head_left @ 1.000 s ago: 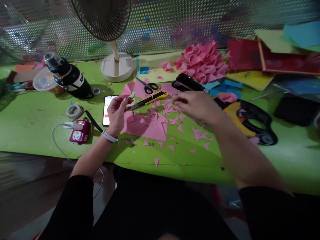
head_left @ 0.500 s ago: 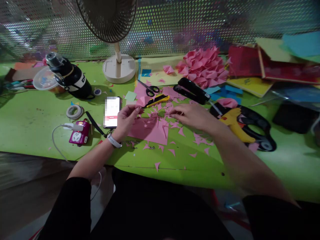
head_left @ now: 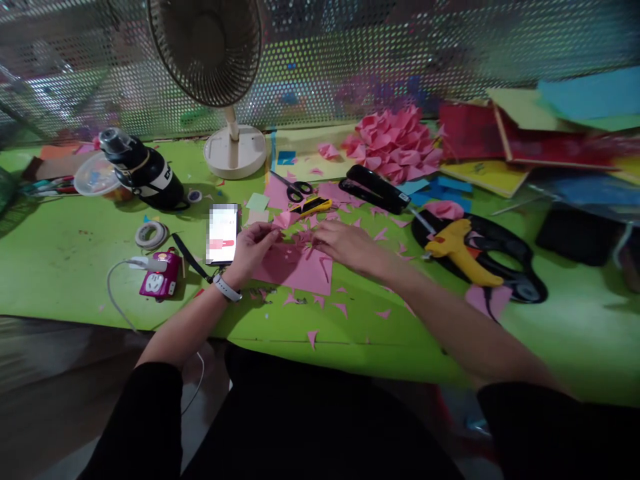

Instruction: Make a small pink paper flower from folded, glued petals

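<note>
My left hand (head_left: 254,248) is closed in a pinch, its fingertips on a folded pink paper piece (head_left: 286,219); fingers partly hide the grip. To its right, my right hand (head_left: 347,248) has its fingers curled together over pink paper scraps (head_left: 303,238); anything between them is too small to make out. Below both hands lies a flat pink paper sheet (head_left: 295,270). A yellow utility knife (head_left: 313,205) rests just beyond the fingertips, with black scissors (head_left: 299,191) behind it. The black stapler (head_left: 375,189) is past my right hand.
Pink folded paper shapes (head_left: 395,143) are heaped at the back. A fan (head_left: 235,152), a black bottle (head_left: 150,177), a phone (head_left: 223,233), tape (head_left: 151,235) and a purple power adapter (head_left: 161,275) stand left. Right are a yellow glue gun (head_left: 463,250) and red folders (head_left: 467,130).
My right hand has moved left, closer to my left hand and over the scraps by the sheet. My left hand keeps its pinch. The whole view has shifted slightly.
</note>
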{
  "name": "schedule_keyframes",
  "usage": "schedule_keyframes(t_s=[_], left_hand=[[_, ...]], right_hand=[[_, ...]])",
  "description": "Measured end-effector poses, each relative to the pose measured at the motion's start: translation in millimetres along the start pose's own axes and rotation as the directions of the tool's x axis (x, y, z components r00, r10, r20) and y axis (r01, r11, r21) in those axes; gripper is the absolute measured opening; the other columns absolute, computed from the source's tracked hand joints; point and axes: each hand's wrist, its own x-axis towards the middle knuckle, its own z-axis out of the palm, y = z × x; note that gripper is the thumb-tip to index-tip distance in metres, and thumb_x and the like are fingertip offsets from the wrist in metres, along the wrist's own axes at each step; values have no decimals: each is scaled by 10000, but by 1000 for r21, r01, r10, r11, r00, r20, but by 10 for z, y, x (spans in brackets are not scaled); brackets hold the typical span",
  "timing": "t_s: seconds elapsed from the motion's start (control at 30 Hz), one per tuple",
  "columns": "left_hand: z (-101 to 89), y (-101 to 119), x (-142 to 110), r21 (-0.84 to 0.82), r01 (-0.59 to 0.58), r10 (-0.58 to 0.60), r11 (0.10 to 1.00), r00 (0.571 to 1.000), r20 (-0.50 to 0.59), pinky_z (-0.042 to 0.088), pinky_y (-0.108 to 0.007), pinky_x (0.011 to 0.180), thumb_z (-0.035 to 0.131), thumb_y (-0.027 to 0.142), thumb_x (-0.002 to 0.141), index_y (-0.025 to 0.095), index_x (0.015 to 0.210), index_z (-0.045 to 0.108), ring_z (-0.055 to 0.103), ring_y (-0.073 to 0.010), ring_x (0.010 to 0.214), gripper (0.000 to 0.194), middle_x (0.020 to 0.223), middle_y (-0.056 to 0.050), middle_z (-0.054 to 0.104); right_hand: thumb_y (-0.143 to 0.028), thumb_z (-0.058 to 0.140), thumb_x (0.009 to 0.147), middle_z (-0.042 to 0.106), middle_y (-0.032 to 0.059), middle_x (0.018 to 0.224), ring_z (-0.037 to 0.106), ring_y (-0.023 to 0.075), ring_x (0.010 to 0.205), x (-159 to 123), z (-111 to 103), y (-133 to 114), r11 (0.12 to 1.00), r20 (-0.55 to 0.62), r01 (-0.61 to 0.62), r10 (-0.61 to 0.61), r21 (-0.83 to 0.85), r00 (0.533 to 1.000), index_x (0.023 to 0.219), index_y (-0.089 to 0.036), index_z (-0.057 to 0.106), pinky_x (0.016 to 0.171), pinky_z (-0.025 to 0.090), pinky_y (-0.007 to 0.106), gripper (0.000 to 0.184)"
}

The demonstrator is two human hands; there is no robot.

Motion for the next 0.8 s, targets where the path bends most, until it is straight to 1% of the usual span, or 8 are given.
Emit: schedule_keyframes(t_s=[0.07, 0.17, 0.23, 0.33, 0.5, 0.6, 0.7, 0.8], left_hand=[[7, -40, 2, 96, -8, 1, 995, 997, 76, 563, -255, 703, 712, 272, 854, 145, 912, 693, 692, -124, 754, 141, 851, -65, 730], [15, -93, -5, 269, -75, 34, 960, 987, 154, 524, -233, 620, 691, 243, 846, 143, 888, 703, 675, -131, 710, 109, 839, -76, 734], [18, -96, -20, 355, -99, 42, 930, 986, 164, 488, -224, 553, 680, 258, 852, 147, 952, 709, 654, -128, 631, 153, 792, -68, 733], [22, -37, -55, 423, -82, 26, 902, 990, 138, 423, -215, 472, 673, 314, 870, 150, 1061, 694, 613, -128, 520, 253, 644, -33, 689], [31, 101, -101, 421, -127, 88, 898, 990, 110, 315, -203, 415, 677, 385, 880, 171, 971, 686, 522, -96, 433, 232, 536, 11, 599], [23, 116, -107, 380, -131, 107, 916, 991, 84, 294, -197, 414, 683, 404, 879, 180, 945, 675, 484, -78, 417, 234, 525, 29, 577], [7, 90, -102, 353, -127, 114, 927, 992, 58, 309, -196, 425, 671, 409, 890, 180, 958, 664, 488, -75, 426, 239, 529, 34, 575], [0, 70, -100, 339, -138, 127, 931, 990, 56, 322, -195, 430, 663, 397, 898, 178, 968, 660, 488, -72, 438, 230, 540, 35, 571]], right_hand=[[-254, 479, 994, 689, 106, 1036, 612, 254, 958, -42, -27, 58, 999, -20, -17, 17, 29, 1000, 980, -232, 743, 719, 523, 393, 266], [-259, 518, 965, 694, 94, 1041, 621, 252, 957, -112, -111, 132, 997, -72, -31, 36, 66, 997, 892, -234, 722, 723, 515, 390, 218], [-241, 529, 944, 698, 92, 1027, 631, 250, 935, -154, -172, 149, 996, -113, -20, 30, 86, 993, 893, -228, 714, 742, 517, 404, 193], [-235, 528, 939, 704, 92, 1018, 640, 244, 903, -185, -226, 125, 995, -145, -10, 25, 102, 989, 917, -222, 709, 767, 528, 422, 183], [-242, 489, 972, 698, 117, 1115, 621, 284, 1022, -91, -158, 85, 998, -80, 31, -27, 55, 996, 1029, -240, 737, 783, 539, 441, 255], [-246, 487, 978, 689, 120, 1083, 608, 287, 1016, -1, -83, 90, 999, -14, 30, -30, 35, 999, 1073, -249, 753, 738, 537, 420, 282], [-275, 528, 974, 673, 116, 1043, 601, 271, 992, 42, -45, 102, 1000, 31, 9, -9, 14, 999, 1037, -242, 758, 708, 522, 384, 240], [-270, 557, 960, 671, 109, 1023, 602, 256, 965, 34, -50, 122, 1000, 42, 25, -25, 0, 999, 968, -224, 740, 743, 515, 389, 188]])
